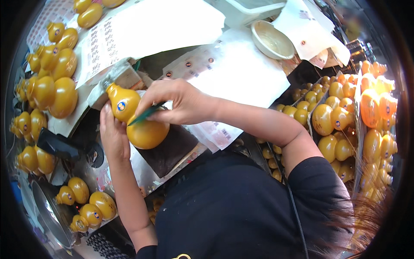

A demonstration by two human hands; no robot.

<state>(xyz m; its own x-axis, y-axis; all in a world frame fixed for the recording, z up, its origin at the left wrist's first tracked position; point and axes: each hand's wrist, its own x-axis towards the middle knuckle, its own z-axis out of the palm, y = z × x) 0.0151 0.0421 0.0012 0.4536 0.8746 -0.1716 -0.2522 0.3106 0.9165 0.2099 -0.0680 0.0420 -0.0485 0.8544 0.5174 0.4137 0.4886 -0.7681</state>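
A glossy yellow bottle gourd (pixel 148 133) lies tilted in front of me, with a round blue sticker on its upper bulb. My left hand (pixel 114 134) grips it along its left side, part of the fingers hidden beneath it. From the right, my right hand (pixel 179 103) pinches a slim green tool (pixel 146 114) with a pointed end. Its tip rests at the gourd's waist, touching or very close to the skin. Under the gourd lies a dark brown pad (pixel 172 151). The gourd's stem end leans near a pale block (pixel 123 73).
More yellow gourds (pixel 51 93) crowd the left side. Stickered white sheets (pixel 241 64) spread across the back, near a cream bowl (pixel 272 39). Boxes of small gourds (pixel 332 116) stand at my right. A black stand (pixel 58 144) and a metal pan (pixel 49 211) are at left.
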